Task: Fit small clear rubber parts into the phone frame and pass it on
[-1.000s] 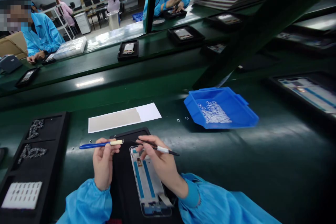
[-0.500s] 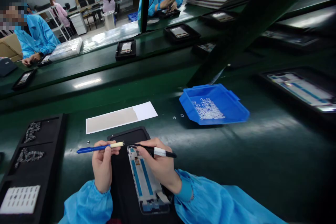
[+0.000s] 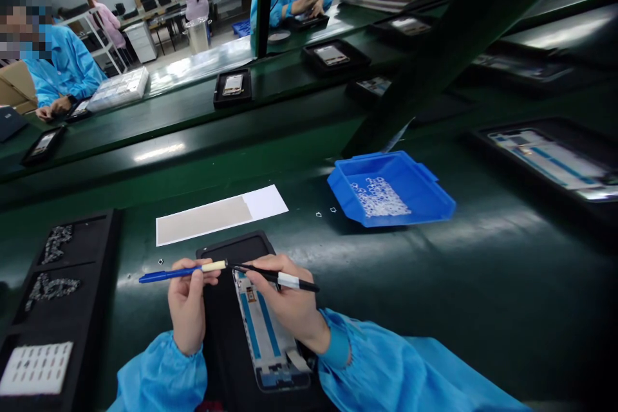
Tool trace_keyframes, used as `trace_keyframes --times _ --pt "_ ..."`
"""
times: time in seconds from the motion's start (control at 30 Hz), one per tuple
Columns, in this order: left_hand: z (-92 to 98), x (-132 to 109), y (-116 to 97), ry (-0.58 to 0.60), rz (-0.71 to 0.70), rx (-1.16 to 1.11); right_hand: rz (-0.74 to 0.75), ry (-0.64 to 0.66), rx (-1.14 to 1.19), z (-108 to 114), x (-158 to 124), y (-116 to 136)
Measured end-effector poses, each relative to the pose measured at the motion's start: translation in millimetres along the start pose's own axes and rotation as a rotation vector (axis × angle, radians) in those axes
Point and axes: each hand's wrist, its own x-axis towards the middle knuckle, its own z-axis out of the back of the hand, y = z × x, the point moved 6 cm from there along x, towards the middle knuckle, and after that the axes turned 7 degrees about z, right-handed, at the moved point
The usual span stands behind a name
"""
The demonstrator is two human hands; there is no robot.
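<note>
Between the fingers of my left hand [image 3: 187, 302] lies a blue pen-like tool [image 3: 167, 275] with a cream section toward its right end. My right hand [image 3: 290, 302] pinches black tweezers [image 3: 288, 280] with a white band, their tips pointing left and close to the pen's right end. Whether the two tips touch, I cannot tell. Below them a phone frame [image 3: 270, 335] with two blue strips rests in a black tray [image 3: 219, 335]. A loose grey-white flap shows near its lower right corner. My right hand partly covers its upper right side.
A blue bin [image 3: 425, 190] of small white clear-centred pieces stands right of centre. Behind the tray lies a white strip sheet [image 3: 263, 203]. A black compartment tray [image 3: 91, 309] with small dark parts is at left. Another phone tray [image 3: 555, 161] sits right. Co-workers sit across the conveyor [image 3: 183, 119].
The view has shifted very slightly. My right hand and the tweezers have moved a little to the left; my left hand keeps its hold on the pen-like tool.
</note>
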Motion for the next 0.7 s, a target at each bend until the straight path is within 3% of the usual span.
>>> trace_keyframes --times 0.7 --pt "3.2 -1.1 1.6 -0.005 -0.012 0.059 0.095 -0.038 0.001 1.9 4.1 7.8"
